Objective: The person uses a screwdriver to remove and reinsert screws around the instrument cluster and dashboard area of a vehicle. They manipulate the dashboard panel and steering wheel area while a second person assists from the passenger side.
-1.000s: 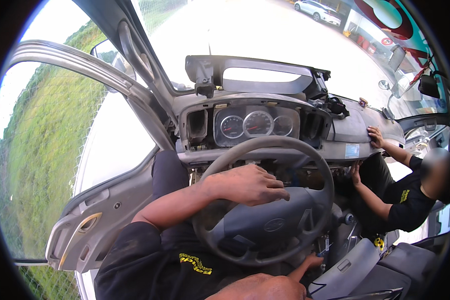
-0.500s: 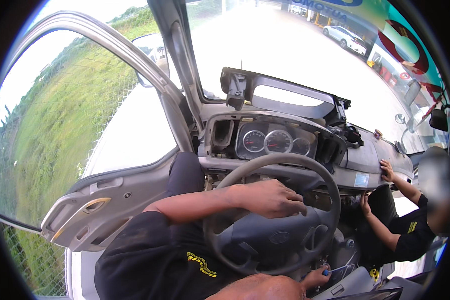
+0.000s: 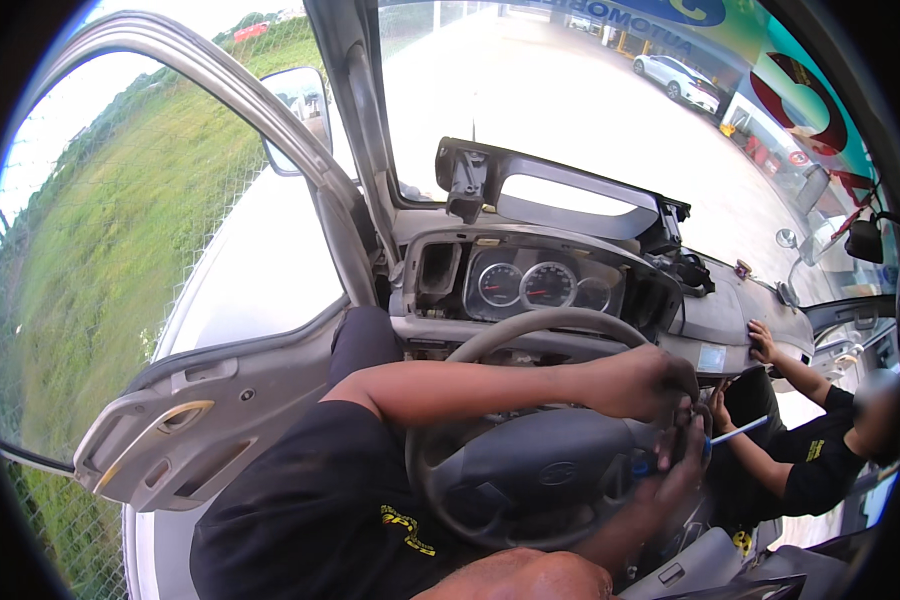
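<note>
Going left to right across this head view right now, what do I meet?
Door pull handle, side mirror, instrument cluster, the person's right hand, screwdriver shaft, co-worker's black shirt.

Black short-sleeved shirt (image 3: 280,510), near left. Left sleeve (image 3: 345,435) is plain black, ends around the elbow. Yellow print (image 3: 407,530) right of that sleeve: slightly curved, larger letters plus smaller lines. Trouser leg (image 3: 367,335) shows farther off at left, dark, a bit greyer than the shirt. Left hand (image 3: 640,385), right hand (image 3: 685,455) and both forearms bare. Right hand blurred.
</note>
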`<move>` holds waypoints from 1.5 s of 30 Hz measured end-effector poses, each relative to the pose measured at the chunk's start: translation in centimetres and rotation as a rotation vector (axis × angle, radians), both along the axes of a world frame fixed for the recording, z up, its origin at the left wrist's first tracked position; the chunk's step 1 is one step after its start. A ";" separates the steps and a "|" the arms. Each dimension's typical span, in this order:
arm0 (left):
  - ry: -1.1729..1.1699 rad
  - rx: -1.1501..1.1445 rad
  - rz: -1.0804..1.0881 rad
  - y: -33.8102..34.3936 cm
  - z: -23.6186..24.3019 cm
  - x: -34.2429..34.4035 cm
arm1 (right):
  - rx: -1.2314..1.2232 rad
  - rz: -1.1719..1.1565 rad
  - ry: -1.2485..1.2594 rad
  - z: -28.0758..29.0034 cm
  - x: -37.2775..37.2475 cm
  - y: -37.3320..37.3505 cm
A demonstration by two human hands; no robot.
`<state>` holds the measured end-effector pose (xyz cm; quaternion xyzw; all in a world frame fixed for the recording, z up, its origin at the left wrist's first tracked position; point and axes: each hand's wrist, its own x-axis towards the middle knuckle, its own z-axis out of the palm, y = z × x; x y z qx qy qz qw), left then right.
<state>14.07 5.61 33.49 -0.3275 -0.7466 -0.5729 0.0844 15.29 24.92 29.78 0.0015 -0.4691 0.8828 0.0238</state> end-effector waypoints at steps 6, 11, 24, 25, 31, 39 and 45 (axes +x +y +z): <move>-0.305 0.381 0.127 -3.4 -1.0 -0.9 | 0.151 0.329 0.185 2.5 -4.6 -4.8; -0.358 0.534 0.237 -5.2 -0.2 -1.1 | 0.250 0.630 0.253 4.3 -8.9 -6.5; -0.300 0.479 0.676 -7.7 0.4 -2.5 | 0.465 0.538 0.453 -2.5 -8.9 -5.5; -0.322 0.491 0.676 -7.8 0.2 -2.6 | 0.363 0.559 0.392 -2.8 -8.5 -5.4; -0.433 0.441 0.669 -7.0 -0.1 -2.8 | 0.272 0.651 0.343 -4.6 -8.4 -3.9; -0.407 0.415 0.678 -5.3 -0.4 -3.2 | 0.406 0.680 0.534 -5.6 -8.0 -3.7; -0.382 0.533 0.642 -5.2 -0.8 -2.8 | 0.417 0.667 0.398 -3.7 -6.7 -3.9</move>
